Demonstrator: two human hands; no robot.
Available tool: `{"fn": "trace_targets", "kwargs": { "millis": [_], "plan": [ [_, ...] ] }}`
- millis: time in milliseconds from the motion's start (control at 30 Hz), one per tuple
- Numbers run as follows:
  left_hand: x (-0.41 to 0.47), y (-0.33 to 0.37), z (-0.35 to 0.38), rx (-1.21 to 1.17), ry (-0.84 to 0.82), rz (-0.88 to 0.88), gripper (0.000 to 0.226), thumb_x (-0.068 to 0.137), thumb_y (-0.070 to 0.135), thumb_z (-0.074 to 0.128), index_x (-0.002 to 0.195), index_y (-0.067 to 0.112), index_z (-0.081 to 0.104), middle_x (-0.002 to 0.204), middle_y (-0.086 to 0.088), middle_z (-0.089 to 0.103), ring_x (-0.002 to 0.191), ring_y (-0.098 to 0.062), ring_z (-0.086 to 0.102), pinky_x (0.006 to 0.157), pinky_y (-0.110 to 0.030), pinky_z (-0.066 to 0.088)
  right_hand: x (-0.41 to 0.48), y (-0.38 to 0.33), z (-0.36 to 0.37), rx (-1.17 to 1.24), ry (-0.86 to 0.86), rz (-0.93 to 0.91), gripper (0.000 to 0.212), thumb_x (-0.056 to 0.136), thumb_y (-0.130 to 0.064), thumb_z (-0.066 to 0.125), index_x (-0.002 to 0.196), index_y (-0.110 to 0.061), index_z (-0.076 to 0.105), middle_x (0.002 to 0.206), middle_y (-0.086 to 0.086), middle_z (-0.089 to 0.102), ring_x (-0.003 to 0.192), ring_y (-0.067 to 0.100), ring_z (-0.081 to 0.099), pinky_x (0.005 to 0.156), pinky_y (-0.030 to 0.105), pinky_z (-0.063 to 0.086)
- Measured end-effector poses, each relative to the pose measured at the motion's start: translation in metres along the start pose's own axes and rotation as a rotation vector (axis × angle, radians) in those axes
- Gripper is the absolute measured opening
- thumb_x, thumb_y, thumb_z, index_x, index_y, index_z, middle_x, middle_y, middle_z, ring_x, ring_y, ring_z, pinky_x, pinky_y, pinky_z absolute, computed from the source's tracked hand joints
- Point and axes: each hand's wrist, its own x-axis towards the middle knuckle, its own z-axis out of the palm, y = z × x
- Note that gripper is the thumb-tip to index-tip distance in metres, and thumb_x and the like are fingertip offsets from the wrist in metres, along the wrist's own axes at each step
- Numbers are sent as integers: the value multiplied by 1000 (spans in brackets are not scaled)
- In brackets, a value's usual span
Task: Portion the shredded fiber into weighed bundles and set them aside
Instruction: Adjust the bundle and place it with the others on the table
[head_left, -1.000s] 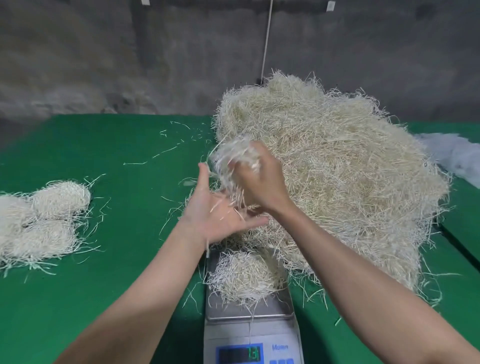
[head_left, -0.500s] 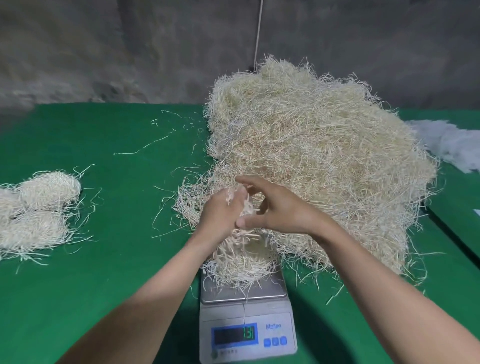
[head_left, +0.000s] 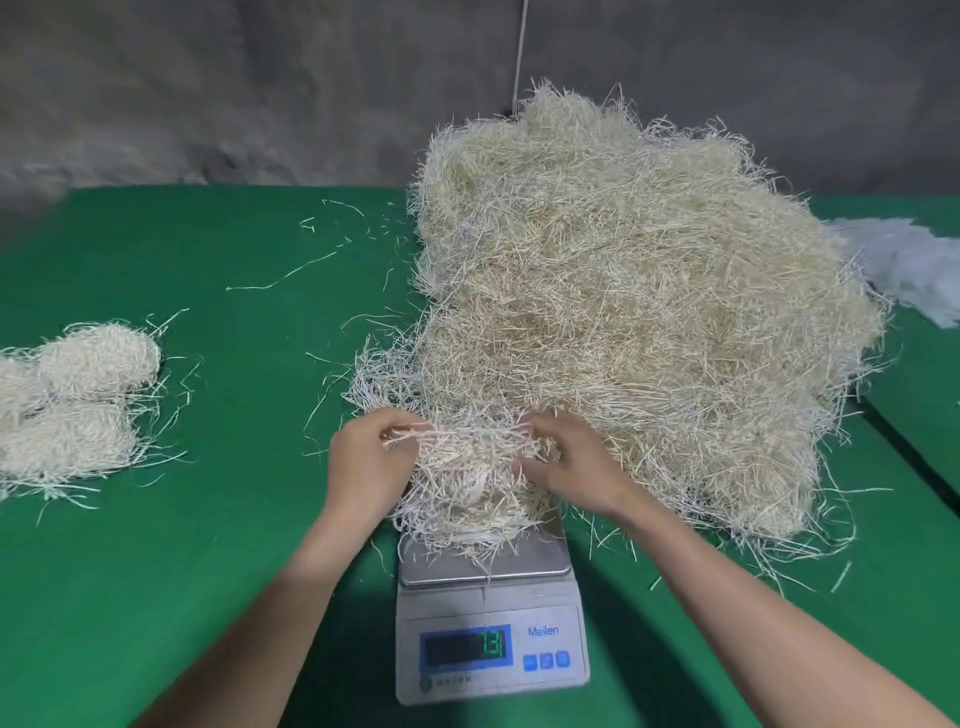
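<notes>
My left hand (head_left: 366, 467) and right hand (head_left: 571, 467) each pinch strands at the top of the fiber portion (head_left: 467, 499), fingers curled into it from either side. The portion sits on the pan of the scale (head_left: 488, 613); the display reads 131. The large fiber heap (head_left: 623, 312) stands just behind it. Three rounded bundles (head_left: 78, 405) lie well apart at the far left of the green table (head_left: 208, 545).

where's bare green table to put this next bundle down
Widest bare patch: the table between the finished bundles and the scale, with only a few stray strands. The near strip in front of the bundles is also bare. Crowded: the scale, holding the fiber portion, and right of it, where the big pile spreads.
</notes>
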Motion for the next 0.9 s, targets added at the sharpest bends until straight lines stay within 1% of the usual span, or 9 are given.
{"fn": "trace_targets", "kwargs": {
  "millis": [100, 167, 200, 267, 367, 467, 533, 700, 900],
  "plan": [
    [-4, -14, 6, 68, -138, -49, 32, 85, 3, 63, 89, 35, 64, 97, 9, 66, 53, -2, 50, 50, -10, 37, 0, 5, 8, -143, 33, 6, 42, 87, -25, 65, 127, -15, 54, 122, 6, 52, 118, 18, 39, 105, 28, 26],
    [-4, -16, 5, -171, -259, -196, 40, 82, 1, 64, 107, 33, 62, 114, 11, 60, 89, -2, 60, 80, -17, 44, -1, 5, 7, -97, 10, 8, 50, 86, -19, 66, 132, -22, 48, 128, 4, 49, 121, 17, 38, 105, 30, 27],
    [-2, -16, 3, -310, -308, -265, 49, 78, 2, 66, 114, 33, 57, 120, 10, 58, 108, -7, 55, 96, -26, 40, -1, 5, 5, -35, -5, 0, 54, 85, -15, 66, 133, -26, 45, 132, 2, 46, 122, 15, 37, 106, 31, 27],
    [-1, -17, -3, -480, -365, -303, 61, 67, 13, 72, 120, 36, 51, 128, 8, 54, 123, -11, 46, 107, -36, 29, 0, 3, -1, 89, -14, -28, 62, 83, -9, 65, 134, -34, 41, 139, -3, 39, 124, 10, 34, 110, 36, 27],
    [-1, -16, -8, -593, -437, -279, 73, 58, 34, 76, 124, 43, 47, 134, 12, 51, 127, -6, 41, 110, -34, 21, 2, 0, -9, 196, -42, -17, 68, 81, -9, 67, 130, -45, 36, 152, -7, 23, 138, 12, 22, 116, 47, 19],
    [-1, -14, -9, -616, -428, -264, 79, 51, 49, 75, 124, 46, 46, 132, 17, 53, 118, 7, 43, 105, -28, 16, 2, -3, -16, 262, -83, -5, 73, 77, -18, 69, 129, -53, 33, 157, -12, 8, 144, 14, 10, 116, 54, 14],
    [0, -13, -9, -617, -421, -265, 80, 50, 55, 73, 125, 45, 46, 133, 17, 52, 115, 10, 42, 104, -29, 12, 1, -4, -19, 296, -91, -5, 74, 69, -26, 66, 128, -56, 33, 156, -15, 9, 143, 12, 10, 116, 54, 15],
    [-1, -10, -12, -611, -405, -247, 60, 58, 57, 66, 116, 42, 58, 139, 14, 49, 137, -9, 29, 118, -43, 4, -1, -5, -21, 230, -110, -48, 63, 70, -34, 58, 123, -61, 36, 153, -20, 15, 140, 3, 13, 112, 43, 11],
    [0, -11, -14, -564, -422, -191, 37, 70, 50, 59, 107, 47, 65, 132, 20, 55, 135, -5, 33, 118, -44, 8, 0, -7, -21, 191, -138, -70, 58, 71, -36, 56, 121, -57, 38, 153, -15, 22, 139, 5, 17, 109, 38, 12]
  ]
}}
